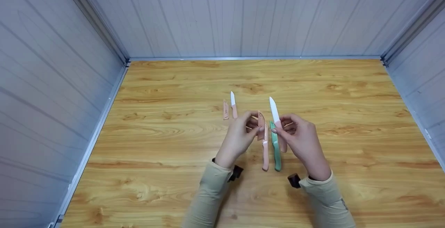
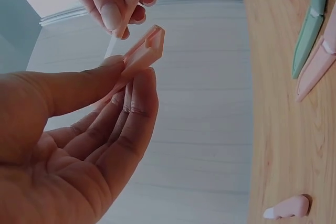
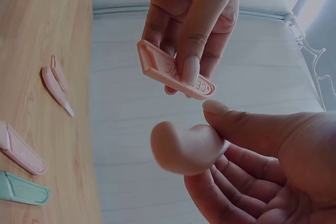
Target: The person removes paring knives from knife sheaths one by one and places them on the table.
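Between thumb and fingers, my left hand [image 1: 240, 136] pinches a pink knife sheath [image 3: 173, 72], raised above the table. My right hand [image 1: 301, 134] grips the pink handle [image 3: 184, 148] of a knife whose white blade [image 1: 274, 108] points away from me. Sheath and knife are apart, side by side. Beneath the hands lie a sheathed pink knife [image 1: 265, 155] and a sheathed green knife [image 1: 276, 156], handles toward me. Farther off, left of these, a smaller bare knife [image 1: 233, 99] with a pink handle rests next to its pink sheath [image 1: 226, 110].
The wood-grain table [image 1: 156, 172] carries all the knives. Pale panel walls [image 1: 222, 19] enclose it at the back, left and right. A dark wrist camera [image 1: 235, 173] sits at the left cuff and another dark camera [image 1: 294, 180] at the right cuff.
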The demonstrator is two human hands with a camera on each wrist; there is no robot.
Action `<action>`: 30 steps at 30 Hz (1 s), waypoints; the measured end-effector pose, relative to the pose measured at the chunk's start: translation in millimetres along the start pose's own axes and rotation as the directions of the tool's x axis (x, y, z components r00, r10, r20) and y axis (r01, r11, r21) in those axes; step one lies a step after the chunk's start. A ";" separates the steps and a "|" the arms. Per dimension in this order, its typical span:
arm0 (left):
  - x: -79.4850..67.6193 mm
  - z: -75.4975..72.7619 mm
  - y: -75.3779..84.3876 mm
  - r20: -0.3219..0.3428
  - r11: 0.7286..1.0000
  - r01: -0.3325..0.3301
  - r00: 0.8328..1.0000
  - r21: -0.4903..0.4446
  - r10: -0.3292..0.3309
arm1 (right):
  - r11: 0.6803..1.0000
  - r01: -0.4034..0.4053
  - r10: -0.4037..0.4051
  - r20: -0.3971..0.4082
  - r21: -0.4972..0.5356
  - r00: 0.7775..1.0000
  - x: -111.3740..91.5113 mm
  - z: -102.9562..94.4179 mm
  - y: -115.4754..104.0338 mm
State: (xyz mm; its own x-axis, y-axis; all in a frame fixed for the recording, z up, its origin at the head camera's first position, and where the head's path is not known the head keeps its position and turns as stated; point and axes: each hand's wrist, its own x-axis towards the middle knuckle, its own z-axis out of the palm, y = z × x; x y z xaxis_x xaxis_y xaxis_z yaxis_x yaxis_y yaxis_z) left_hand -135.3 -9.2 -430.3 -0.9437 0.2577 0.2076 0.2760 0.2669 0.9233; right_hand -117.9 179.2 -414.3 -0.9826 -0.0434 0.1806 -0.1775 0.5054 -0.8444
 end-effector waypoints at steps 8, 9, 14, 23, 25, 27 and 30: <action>5.6 0.3 -13.9 -0.024 0.996 0.093 0.995 0.009 -0.093 | 0.998 -0.064 0.064 0.017 0.021 0.998 5.5 3.6 7.8; 5.9 0.2 -16.3 -0.026 0.995 0.103 0.994 0.005 -0.103 | 0.997 -0.070 0.070 0.022 0.019 0.997 5.9 4.0 9.5; 6.3 -0.7 -27.7 -0.032 0.987 0.156 0.987 -0.038 -0.158 | 0.995 -0.102 0.102 0.050 -0.010 0.994 7.8 4.7 17.5; 2.8 -3.4 -42.9 -0.063 0.973 0.227 0.971 -0.052 -0.230 | 0.989 -0.128 0.136 0.100 -0.078 0.986 12.6 12.5 27.1; 4.3 -4.8 -45.8 -0.069 0.970 0.237 0.968 -0.049 -0.240 | 0.989 -0.122 0.130 0.113 -0.081 0.985 15.7 16.4 29.2; 7.0 -6.7 -48.0 -0.075 0.970 0.237 0.968 -0.043 -0.240 | 0.990 -0.118 0.127 0.119 -0.083 0.985 19.7 20.6 31.8; 13.2 -10.0 -50.1 -0.089 0.971 0.240 0.966 -0.024 -0.241 | 0.989 -0.120 0.130 0.129 -0.088 0.983 25.8 26.7 35.6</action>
State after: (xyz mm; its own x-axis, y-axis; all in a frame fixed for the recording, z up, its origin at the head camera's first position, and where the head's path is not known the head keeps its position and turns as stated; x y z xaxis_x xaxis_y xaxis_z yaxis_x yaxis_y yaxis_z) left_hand -163.4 -28.5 -470.6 -0.9948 0.1017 0.0069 0.0371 0.2985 0.9537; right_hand -151.0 173.1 -453.2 -0.9961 -0.0880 0.0022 -0.0531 0.5807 -0.8123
